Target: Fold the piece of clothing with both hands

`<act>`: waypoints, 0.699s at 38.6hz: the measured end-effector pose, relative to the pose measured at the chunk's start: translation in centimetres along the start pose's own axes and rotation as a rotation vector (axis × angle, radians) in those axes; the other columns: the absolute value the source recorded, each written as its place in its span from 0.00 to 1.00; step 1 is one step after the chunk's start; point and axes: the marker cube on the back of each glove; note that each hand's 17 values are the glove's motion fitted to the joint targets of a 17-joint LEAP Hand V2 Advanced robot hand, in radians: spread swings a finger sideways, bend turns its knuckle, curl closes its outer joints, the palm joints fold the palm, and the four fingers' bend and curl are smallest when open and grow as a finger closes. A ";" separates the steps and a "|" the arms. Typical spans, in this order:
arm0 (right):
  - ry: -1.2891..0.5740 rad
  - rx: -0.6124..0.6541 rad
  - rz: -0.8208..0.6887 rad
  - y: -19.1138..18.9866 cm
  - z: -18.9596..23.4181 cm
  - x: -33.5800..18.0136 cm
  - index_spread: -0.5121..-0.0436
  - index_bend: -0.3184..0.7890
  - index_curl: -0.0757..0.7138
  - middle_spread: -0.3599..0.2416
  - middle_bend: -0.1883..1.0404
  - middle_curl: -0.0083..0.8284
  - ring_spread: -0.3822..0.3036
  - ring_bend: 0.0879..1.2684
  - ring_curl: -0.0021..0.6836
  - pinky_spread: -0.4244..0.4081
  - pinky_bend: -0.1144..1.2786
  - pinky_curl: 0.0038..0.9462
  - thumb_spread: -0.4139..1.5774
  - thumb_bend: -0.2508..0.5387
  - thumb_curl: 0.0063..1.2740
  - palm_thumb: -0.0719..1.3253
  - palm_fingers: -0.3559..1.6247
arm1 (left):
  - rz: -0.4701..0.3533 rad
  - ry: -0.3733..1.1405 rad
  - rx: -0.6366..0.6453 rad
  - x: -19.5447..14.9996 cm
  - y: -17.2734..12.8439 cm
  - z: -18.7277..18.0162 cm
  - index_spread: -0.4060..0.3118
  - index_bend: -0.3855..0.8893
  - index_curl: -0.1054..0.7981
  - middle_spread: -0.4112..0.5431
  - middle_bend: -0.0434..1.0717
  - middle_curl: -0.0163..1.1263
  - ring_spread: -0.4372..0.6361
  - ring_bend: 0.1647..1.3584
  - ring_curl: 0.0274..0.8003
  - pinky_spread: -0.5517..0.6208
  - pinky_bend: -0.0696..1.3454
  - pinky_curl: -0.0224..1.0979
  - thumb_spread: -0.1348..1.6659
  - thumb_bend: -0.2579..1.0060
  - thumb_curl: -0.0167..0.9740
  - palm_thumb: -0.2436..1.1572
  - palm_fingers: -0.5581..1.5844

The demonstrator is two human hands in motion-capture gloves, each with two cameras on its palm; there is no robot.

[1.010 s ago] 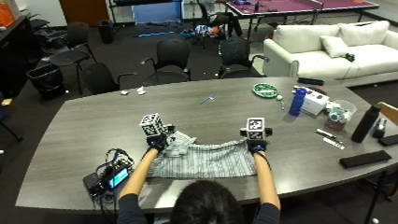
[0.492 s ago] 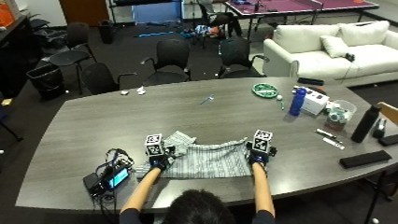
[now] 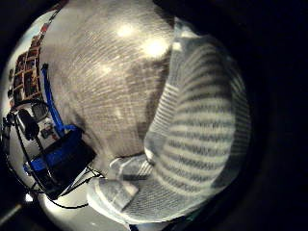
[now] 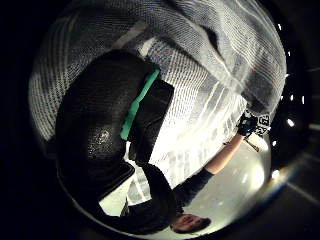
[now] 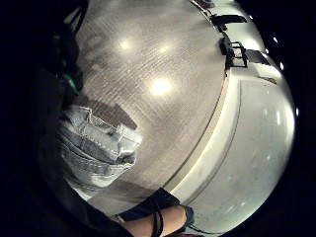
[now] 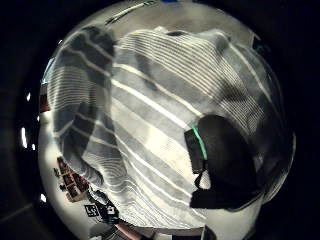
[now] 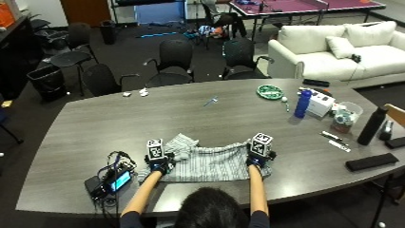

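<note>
The garment point(image 7: 212, 163) under my black-gloved left hand point(image 7: 159, 164) and right hand point(image 7: 257, 159) is grey with thin white stripes. The worktop point(image 7: 190, 116) is dark grey woodgrain. At two o'clock stand a blue bottle point(image 7: 303, 103) and a green patterned plate point(image 7: 270, 91); at three, a black bottle point(image 7: 371, 125).

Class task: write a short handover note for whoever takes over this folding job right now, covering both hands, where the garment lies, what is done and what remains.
Left hand grips the left end of the grey-and-white striped garment; right hand grips its right end.
Garment lies on the grey wooden table near the person's edge, partly folded into a band between the hands.
Left: finish folding and flatten.
</note>
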 end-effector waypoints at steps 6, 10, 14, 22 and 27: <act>0.010 0.094 -0.046 -0.4 -0.8 -0.1 0.86 0.36 0.29 0.49 0.35 0.58 0.31 0.45 0.66 0.25 0.56 0.41 0.84 0.38 0.33 0.53 0.75 | 0.015 0.001 -0.001 1.7 0.1 0.3 0.44 0.36 0.37 0.81 0.17 0.19 0.88 0.37 0.45 0.90 0.43 0.39 0.78 0.19 0.27 0.26 0.20; 0.013 0.127 -0.109 0.1 -1.0 -1.1 0.80 0.40 0.33 0.42 0.37 0.60 0.26 0.47 0.69 0.18 0.58 0.43 0.83 0.45 0.35 0.63 0.80 | 0.023 0.004 0.018 1.7 0.2 0.3 0.45 0.37 0.35 0.82 0.18 0.19 0.89 0.37 0.44 0.91 0.43 0.38 0.78 0.19 0.27 0.26 0.20; 0.026 0.128 -0.120 -0.3 -0.6 -0.6 0.76 0.42 0.37 0.37 0.39 0.61 0.23 0.48 0.70 0.15 0.58 0.44 0.82 0.46 0.36 0.68 0.81 | 0.012 -0.015 0.024 1.5 0.6 0.5 0.45 0.37 0.34 0.83 0.18 0.19 0.90 0.38 0.43 0.91 0.43 0.37 0.78 0.19 0.27 0.25 0.20; -0.029 0.075 0.007 -3.6 -0.9 6.4 0.63 0.46 0.46 0.27 0.43 0.65 0.21 0.54 0.74 0.11 0.59 0.45 0.82 0.48 0.35 0.75 0.86 | 0.164 0.024 0.078 2.8 3.0 1.0 0.50 0.31 0.27 0.78 0.25 0.22 0.84 0.40 0.42 0.89 0.46 0.37 0.78 0.19 0.26 0.24 0.22; -0.012 0.060 0.084 -3.6 -2.4 10.0 0.60 0.46 0.50 0.25 0.45 0.67 0.21 0.55 0.75 0.12 0.60 0.46 0.82 0.47 0.34 0.76 0.85 | 0.194 0.015 0.097 3.3 3.5 1.1 0.49 0.36 0.26 0.68 0.32 0.26 0.76 0.41 0.42 0.83 0.46 0.37 0.77 0.20 0.27 0.25 0.27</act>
